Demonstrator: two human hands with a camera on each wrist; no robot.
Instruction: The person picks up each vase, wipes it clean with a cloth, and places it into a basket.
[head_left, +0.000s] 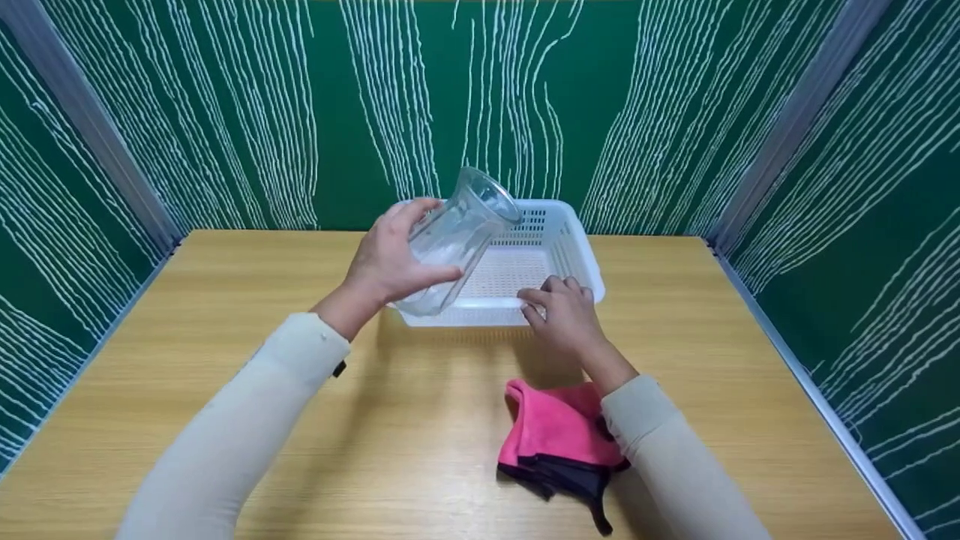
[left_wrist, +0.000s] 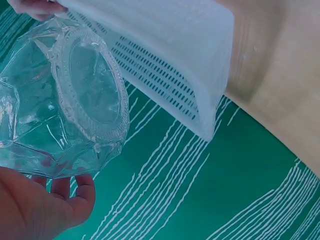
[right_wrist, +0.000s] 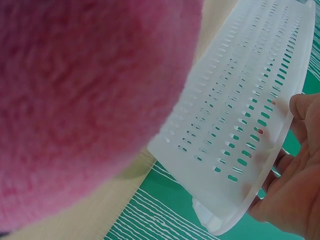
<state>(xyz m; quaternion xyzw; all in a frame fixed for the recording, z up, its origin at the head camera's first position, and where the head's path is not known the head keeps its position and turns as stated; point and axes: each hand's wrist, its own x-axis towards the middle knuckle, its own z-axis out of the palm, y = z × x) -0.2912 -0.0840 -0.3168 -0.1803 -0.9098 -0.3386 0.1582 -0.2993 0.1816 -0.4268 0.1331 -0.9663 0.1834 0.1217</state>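
Observation:
My left hand [head_left: 390, 255] grips a clear glass vase [head_left: 457, 244] around its body. It is tilted over the left part of a white plastic basket [head_left: 574, 255], its flared mouth up and to the right. In the left wrist view the vase's thick round base [left_wrist: 95, 87] faces the camera, with curled fingers [left_wrist: 82, 197] against its side. My right hand [head_left: 562, 311] pinches the basket's near rim toward the right corner, thumb outside and fingers over the edge. The right wrist view shows this hand [right_wrist: 300, 165] at the rim of the slotted basket wall [right_wrist: 235, 115].
A pink cloth with dark trim [head_left: 562, 427] lies crumpled on the wooden table [head_left: 420, 450], under and beside my right forearm. It fills much of the right wrist view. Green panels with white wavy lines [head_left: 480, 97] stand behind and along both sides.

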